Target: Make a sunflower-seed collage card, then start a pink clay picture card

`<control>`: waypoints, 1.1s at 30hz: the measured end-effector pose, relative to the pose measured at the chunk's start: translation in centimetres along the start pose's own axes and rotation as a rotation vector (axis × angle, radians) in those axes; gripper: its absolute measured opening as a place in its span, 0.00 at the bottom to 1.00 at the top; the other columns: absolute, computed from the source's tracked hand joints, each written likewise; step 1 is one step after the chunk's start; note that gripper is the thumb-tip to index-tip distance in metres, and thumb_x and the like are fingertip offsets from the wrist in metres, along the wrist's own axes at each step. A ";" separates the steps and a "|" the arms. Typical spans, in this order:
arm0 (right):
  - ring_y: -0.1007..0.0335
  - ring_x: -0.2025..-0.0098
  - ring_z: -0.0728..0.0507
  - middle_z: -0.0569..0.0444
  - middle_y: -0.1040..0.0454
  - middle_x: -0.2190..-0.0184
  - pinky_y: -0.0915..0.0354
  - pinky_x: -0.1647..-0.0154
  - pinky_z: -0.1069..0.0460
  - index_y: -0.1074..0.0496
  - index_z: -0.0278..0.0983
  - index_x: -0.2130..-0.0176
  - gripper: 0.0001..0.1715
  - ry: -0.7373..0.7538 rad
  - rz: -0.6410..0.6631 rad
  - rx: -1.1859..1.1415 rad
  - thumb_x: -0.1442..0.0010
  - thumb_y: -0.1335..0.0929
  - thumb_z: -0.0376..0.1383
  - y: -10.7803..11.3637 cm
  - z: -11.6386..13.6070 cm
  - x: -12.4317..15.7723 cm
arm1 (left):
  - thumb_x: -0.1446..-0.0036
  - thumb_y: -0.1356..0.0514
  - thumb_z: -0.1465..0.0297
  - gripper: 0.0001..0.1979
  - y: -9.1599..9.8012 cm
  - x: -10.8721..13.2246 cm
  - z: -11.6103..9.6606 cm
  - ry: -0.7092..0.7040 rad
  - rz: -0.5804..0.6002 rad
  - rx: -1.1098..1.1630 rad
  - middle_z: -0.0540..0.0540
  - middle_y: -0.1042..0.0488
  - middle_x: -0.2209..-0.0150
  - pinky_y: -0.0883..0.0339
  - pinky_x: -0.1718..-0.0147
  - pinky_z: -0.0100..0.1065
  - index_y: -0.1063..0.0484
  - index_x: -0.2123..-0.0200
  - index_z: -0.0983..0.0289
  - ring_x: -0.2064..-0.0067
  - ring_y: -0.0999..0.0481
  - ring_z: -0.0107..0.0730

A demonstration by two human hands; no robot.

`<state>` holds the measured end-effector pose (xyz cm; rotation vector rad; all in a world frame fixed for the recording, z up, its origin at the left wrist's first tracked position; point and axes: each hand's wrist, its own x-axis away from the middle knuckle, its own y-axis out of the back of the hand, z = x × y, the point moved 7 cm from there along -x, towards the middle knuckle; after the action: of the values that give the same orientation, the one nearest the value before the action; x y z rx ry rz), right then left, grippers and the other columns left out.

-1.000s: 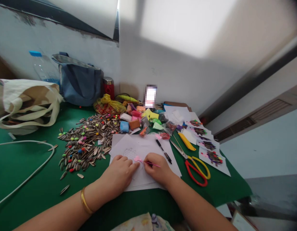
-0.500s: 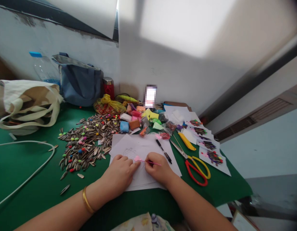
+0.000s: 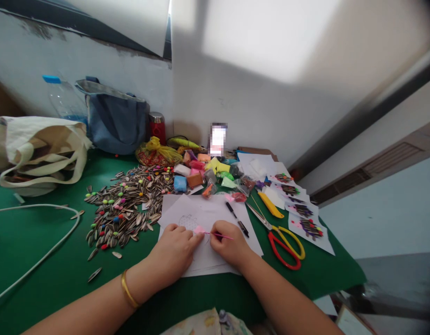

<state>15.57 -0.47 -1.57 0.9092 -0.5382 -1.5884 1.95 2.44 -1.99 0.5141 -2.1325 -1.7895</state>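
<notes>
White sheets of paper (image 3: 215, 260) lie in front of me, with a pencil drawing (image 3: 187, 222) on the top one. A small pink piece (image 3: 199, 229) rests on the drawing. My right hand (image 3: 229, 243) is closed around a thin pink stick (image 3: 221, 236), whose tip points left at the pink piece. My left hand (image 3: 176, 251) lies flat on the paper, fingers extended, the index fingertip just beside the pink piece. Right of the paper's upper part lies a black pen (image 3: 236, 218).
Striped seeds (image 3: 131, 202) with colored beads lie left. Packets of colored clay (image 3: 195, 180) are behind the paper. Scissors (image 3: 286, 246), a yellow cutter (image 3: 270, 204) and decorated papers (image 3: 324, 241) lie right. Bags (image 3: 119, 123) and a white cable (image 3: 43, 253) are on the left.
</notes>
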 end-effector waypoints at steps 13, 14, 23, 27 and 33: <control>0.39 0.73 0.49 0.59 0.33 0.77 0.47 0.71 0.54 0.36 0.38 0.76 0.08 -0.006 0.000 -0.011 0.48 0.35 0.27 0.0 0.0 0.1 | 0.41 0.44 0.74 0.22 0.0 0.0 -0.1 -0.009 -0.019 -0.019 0.54 0.24 0.62 0.47 0.59 0.45 0.35 0.43 0.57 0.60 0.29 0.43; 0.39 0.73 0.49 0.59 0.33 0.77 0.47 0.71 0.54 0.36 0.38 0.76 0.08 -0.006 0.000 -0.009 0.48 0.35 0.27 -0.1 0.0 0.1 | 0.41 0.44 0.74 0.22 0.0 0.0 -0.1 -0.007 -0.018 -0.019 0.54 0.24 0.62 0.47 0.59 0.45 0.35 0.43 0.57 0.60 0.29 0.43; 0.38 0.73 0.49 0.59 0.33 0.77 0.46 0.71 0.54 0.35 0.38 0.75 0.08 -0.011 -0.004 0.002 0.48 0.34 0.27 -0.1 -0.1 0.1 | 0.41 0.45 0.74 0.22 0.0 -0.1 -0.1 -0.005 -0.024 -0.022 0.54 0.24 0.62 0.48 0.60 0.45 0.35 0.43 0.57 0.60 0.29 0.43; 0.38 0.72 0.49 0.58 0.33 0.76 0.46 0.70 0.54 0.35 0.38 0.75 0.08 -0.012 -0.004 -0.007 0.48 0.35 0.28 -0.1 -0.1 0.0 | 0.42 0.44 0.75 0.22 0.0 -0.1 -0.1 -0.003 -0.024 -0.018 0.54 0.24 0.63 0.48 0.60 0.44 0.35 0.43 0.57 0.61 0.29 0.43; 0.39 0.73 0.49 0.58 0.33 0.77 0.47 0.71 0.54 0.36 0.38 0.76 0.08 -0.012 -0.005 -0.002 0.48 0.35 0.28 0.0 -0.1 -0.1 | 0.42 0.44 0.74 0.23 0.0 -0.1 0.0 0.000 -0.016 -0.018 0.54 0.24 0.62 0.48 0.60 0.44 0.35 0.43 0.56 0.60 0.29 0.43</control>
<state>15.62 -0.38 -1.63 0.9002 -0.5428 -1.6003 2.04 2.43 -2.03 0.5284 -2.1163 -1.8153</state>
